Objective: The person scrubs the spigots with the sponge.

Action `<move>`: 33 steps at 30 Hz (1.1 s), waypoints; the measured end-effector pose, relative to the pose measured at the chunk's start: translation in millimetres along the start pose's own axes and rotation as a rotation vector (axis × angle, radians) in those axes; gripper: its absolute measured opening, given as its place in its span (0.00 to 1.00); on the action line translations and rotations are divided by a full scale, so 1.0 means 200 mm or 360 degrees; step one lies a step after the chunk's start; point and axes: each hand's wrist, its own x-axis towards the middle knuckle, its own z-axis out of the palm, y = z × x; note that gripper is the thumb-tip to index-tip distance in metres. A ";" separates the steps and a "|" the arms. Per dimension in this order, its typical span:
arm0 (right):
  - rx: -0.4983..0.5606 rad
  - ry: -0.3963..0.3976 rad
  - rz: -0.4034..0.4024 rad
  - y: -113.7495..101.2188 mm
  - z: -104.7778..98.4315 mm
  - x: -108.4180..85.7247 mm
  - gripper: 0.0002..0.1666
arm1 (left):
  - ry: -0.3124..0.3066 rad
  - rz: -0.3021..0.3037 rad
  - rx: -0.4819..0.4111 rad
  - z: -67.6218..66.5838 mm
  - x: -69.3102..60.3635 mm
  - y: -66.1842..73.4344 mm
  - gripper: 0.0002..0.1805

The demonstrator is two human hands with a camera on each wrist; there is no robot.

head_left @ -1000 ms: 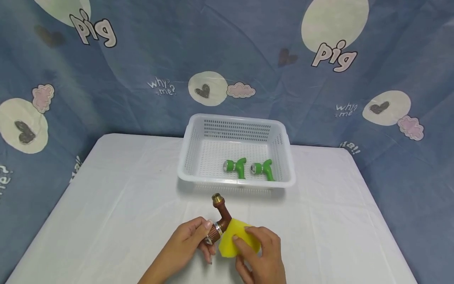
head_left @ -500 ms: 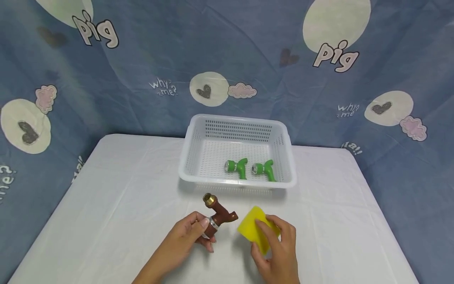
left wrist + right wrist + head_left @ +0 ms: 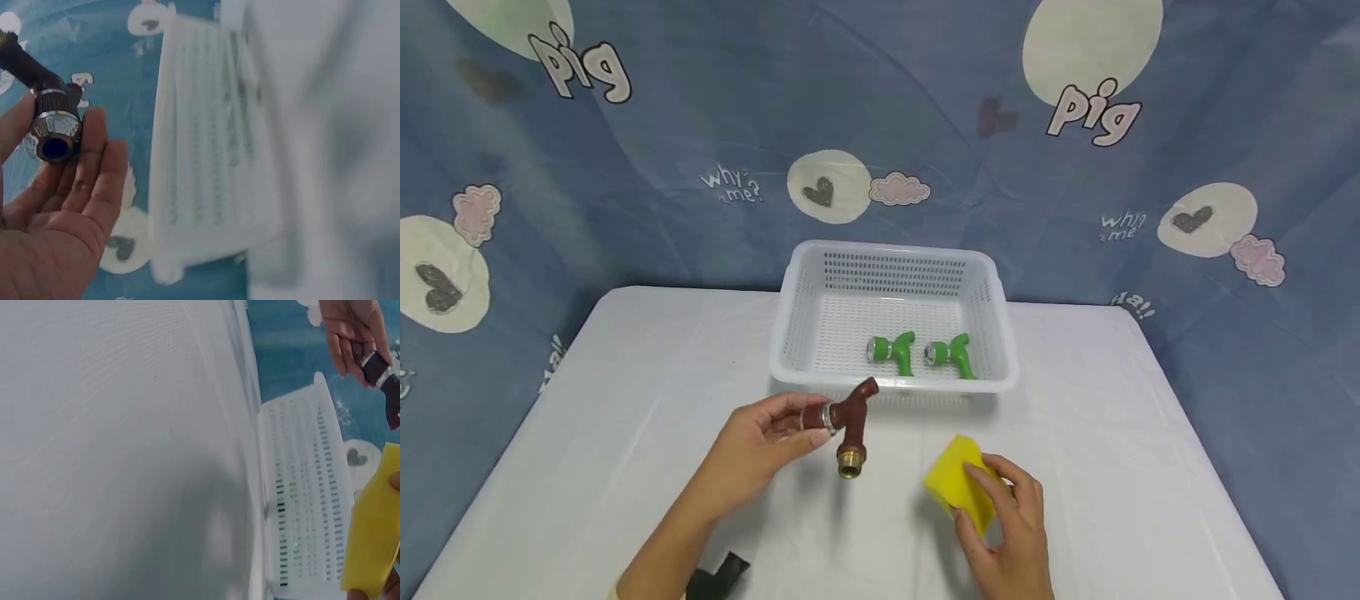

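Observation:
In the head view my left hand (image 3: 756,442) holds a brown faucet (image 3: 852,417) by its ridged round end, between thumb and fingers. Its brass threaded end (image 3: 850,463) points down toward me. The left wrist view shows the faucet's silver-rimmed end (image 3: 56,134) near the fingertips. Over the table's right side, my right hand (image 3: 1011,533) pinches a yellow sponge (image 3: 958,479), which stands apart from the faucet. The sponge (image 3: 375,531) partly hides the right fingers in the right wrist view. Two green faucets (image 3: 895,350) lie in the white basket behind the hands.
The white perforated basket (image 3: 782,333) stands at the back of the white-covered table (image 3: 1112,450). Behind it hangs a blue printed cloth (image 3: 700,225). A black strap-like piece (image 3: 718,577) shows beside the left forearm.
My left hand has lifted the faucet up toward the basket and turned it, so the brass end swung from upward to downward. My right hand has drawn the sponge away to the right.

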 end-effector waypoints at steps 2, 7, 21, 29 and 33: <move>-0.0005 0.0011 0.0012 0.01 -0.01 0.00 0.36 | 0.0035 0.0076 0.0173 -0.06 0.08 0.03 0.23; -0.0004 0.0000 0.0072 0.01 -0.03 -0.01 0.37 | 0.0143 0.0243 0.0616 -0.14 0.32 0.06 0.24; -0.0004 -0.0027 0.0154 0.01 -0.04 0.00 0.37 | -0.0098 0.0306 0.1278 -0.18 0.75 0.03 0.21; 0.0003 -0.0016 0.0155 0.02 -0.04 -0.02 0.37 | -0.0212 0.0334 0.1688 -0.15 0.82 -0.02 0.14; -0.0024 -0.0016 0.0200 0.02 -0.04 -0.02 0.37 | -0.0222 0.0355 0.1737 -0.12 0.84 -0.03 0.07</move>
